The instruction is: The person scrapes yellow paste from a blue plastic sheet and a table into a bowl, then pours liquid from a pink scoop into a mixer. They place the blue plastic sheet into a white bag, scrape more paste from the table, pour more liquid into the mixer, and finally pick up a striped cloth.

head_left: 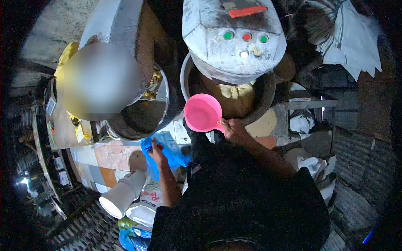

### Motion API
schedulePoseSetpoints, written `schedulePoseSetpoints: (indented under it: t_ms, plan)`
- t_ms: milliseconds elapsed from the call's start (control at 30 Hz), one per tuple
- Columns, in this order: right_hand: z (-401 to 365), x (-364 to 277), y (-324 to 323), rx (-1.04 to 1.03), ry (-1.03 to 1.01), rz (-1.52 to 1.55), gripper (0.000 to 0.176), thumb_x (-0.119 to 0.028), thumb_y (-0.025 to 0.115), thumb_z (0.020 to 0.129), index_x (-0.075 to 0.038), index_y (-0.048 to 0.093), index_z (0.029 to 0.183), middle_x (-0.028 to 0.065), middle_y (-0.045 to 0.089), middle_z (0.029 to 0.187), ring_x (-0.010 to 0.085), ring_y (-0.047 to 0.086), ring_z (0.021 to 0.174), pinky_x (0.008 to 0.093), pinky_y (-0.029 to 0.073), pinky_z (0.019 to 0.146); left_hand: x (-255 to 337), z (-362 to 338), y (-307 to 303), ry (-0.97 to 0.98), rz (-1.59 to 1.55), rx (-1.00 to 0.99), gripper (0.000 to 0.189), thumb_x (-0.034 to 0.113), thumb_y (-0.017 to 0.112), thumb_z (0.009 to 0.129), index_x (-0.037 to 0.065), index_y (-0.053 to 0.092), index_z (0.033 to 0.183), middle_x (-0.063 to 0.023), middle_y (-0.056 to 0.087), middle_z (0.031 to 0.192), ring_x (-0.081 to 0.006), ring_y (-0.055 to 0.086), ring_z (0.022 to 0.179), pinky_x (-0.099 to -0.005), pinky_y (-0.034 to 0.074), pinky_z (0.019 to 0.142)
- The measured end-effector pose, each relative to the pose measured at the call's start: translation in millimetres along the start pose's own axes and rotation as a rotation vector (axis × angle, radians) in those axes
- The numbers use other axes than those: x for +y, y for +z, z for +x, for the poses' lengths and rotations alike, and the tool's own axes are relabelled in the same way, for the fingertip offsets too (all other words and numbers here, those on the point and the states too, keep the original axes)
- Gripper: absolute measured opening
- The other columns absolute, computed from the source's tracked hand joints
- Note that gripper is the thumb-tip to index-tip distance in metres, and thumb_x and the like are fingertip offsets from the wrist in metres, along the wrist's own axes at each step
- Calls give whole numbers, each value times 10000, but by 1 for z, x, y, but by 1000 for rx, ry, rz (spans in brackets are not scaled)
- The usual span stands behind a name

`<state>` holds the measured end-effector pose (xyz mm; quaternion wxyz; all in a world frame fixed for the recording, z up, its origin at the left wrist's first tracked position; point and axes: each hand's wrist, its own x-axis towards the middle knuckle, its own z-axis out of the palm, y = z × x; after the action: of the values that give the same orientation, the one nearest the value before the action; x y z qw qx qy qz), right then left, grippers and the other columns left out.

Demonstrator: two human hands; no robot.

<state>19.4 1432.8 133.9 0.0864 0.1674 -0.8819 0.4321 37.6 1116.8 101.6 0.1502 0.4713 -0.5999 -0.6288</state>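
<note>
My right hand (234, 130) grips the short handle of a pink dipper (202, 112), held over the near left rim of the mixer bowl (268, 98). Pale dough (236, 91) lies in that bowl under the mixer head. My left hand (156, 154) is over a blue plastic bag (169, 148), with thumb and fingers apart. Whether the fingers touch the bag is hard to tell.
The white machine head (234, 46) has several buttons and a red-orange object (248, 11) on top. To the left stands a second bowl (136, 121). A white bucket (121, 194) and a printed sack (146, 201) are at lower left.
</note>
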Motion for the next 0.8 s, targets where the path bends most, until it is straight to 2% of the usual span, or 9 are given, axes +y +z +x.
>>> schedulePoseSetpoints:
  t_ms: [33, 200, 333, 400, 533, 567, 633, 700, 800]
  plan:
    - [-6, 3, -2, -156, 120, 12, 184, -49, 485, 750, 50, 545, 892, 109, 457, 514, 222, 471, 424, 335, 362, 384, -5, 4, -5, 0, 9, 1, 223, 239, 653, 687, 77, 501, 663, -7, 481, 586, -104, 423, 470, -225, 338, 438]
    - [-20, 33, 16, 93, -268, -283, 252, 35, 500, 641, 32, 559, 886, 164, 572, 827, 244, 503, 565, 355, 392, 447, -9, 21, -42, 66, -43, 70, 223, 255, 590, 724, 44, 573, 793, -23, 550, 711, -120, 476, 547, -250, 374, 479]
    - [-30, 54, 25, 84, -329, -321, 272, 20, 513, 616, 39, 557, 883, 165, 576, 828, 248, 489, 537, 356, 394, 447, -15, 25, -72, 113, -113, 116, 223, 253, 581, 725, 44, 587, 803, -30, 561, 774, -120, 490, 598, -231, 373, 482]
    - [-33, 58, 27, -114, -170, -300, 310, 13, 518, 594, 50, 548, 900, 165, 573, 819, 253, 483, 545, 359, 394, 455, -15, 21, -81, 153, -137, 143, 252, 273, 571, 731, 38, 588, 822, -44, 568, 825, -134, 521, 674, -231, 375, 495]
    - [-26, 50, 17, -131, -101, -337, 325, 20, 510, 593, 48, 532, 916, 158, 573, 814, 251, 480, 543, 360, 394, 458, -24, 27, -108, 111, -61, 203, 277, 290, 587, 715, 32, 588, 816, -44, 568, 820, -149, 518, 669, -276, 380, 524]
    - [-15, 45, 12, -319, 258, -85, 330, 15, 513, 595, 48, 528, 923, 158, 572, 810, 249, 490, 558, 356, 394, 460, -27, 29, -114, 112, -58, 202, 277, 290, 587, 715, 32, 588, 816, -44, 568, 820, -149, 518, 669, -276, 380, 524]
    - [-14, 46, 12, -496, 614, 179, 336, 11, 515, 596, 48, 524, 930, 157, 572, 806, 248, 499, 574, 352, 394, 463, -21, 24, -116, 53, 11, 344, 290, 313, 608, 691, 48, 593, 807, -55, 569, 810, -157, 513, 657, -283, 374, 525]
    - [-30, 65, 28, -302, -11, -237, 339, -13, 524, 609, 50, 521, 942, 158, 568, 826, 254, 533, 636, 353, 412, 513, -22, 25, -120, 56, 6, 385, 340, 338, 605, 681, 34, 582, 833, -73, 563, 814, -174, 504, 633, -287, 368, 517]
    - [-37, 83, 45, -100, -161, -218, 271, -117, 444, 752, 27, 530, 965, 137, 522, 636, 262, 487, 506, 377, 371, 421, -30, 38, -135, 50, 36, 439, 396, 375, 602, 669, 26, 576, 853, -92, 553, 790, -184, 484, 593, -289, 354, 495]
